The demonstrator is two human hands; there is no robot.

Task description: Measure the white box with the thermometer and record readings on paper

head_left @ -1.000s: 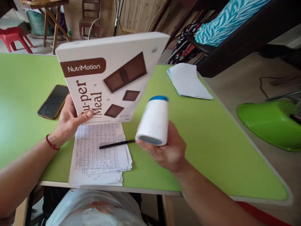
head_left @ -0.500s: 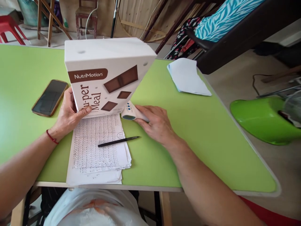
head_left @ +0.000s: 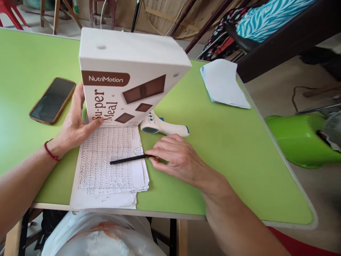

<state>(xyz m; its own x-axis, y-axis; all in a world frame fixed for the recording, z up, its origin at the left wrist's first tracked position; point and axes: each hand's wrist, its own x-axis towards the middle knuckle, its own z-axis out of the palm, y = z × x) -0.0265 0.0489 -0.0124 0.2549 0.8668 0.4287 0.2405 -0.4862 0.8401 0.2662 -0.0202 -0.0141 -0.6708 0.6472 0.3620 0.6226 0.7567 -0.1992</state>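
Observation:
My left hand [head_left: 76, 122] grips the lower left side of a white box [head_left: 133, 49] printed "NutriMotion", thumb across its front face. The box stands upright over the top end of a stack of handwritten sheets [head_left: 106, 170]. On those papers lies a black pen [head_left: 128, 159], its right end pinched between the thumb and fingers of my right hand [head_left: 176, 156]. Just above that hand, a white and blue infrared thermometer [head_left: 170, 128] rests on the table beside the box's lower right corner, partly hidden by the box.
A smartphone [head_left: 53, 101] lies left of the box on the green table [head_left: 226, 149]. Folded white paper [head_left: 222, 83] sits near the right edge. Beyond that edge stand a bright green plastic container [head_left: 290, 138] and a dark chair with zebra-patterned cloth [head_left: 271, 19].
My right hand has let go of the thermometer, moved down toward me and closed on the pen's end. My left hand stays on the box. The view has shifted slightly.

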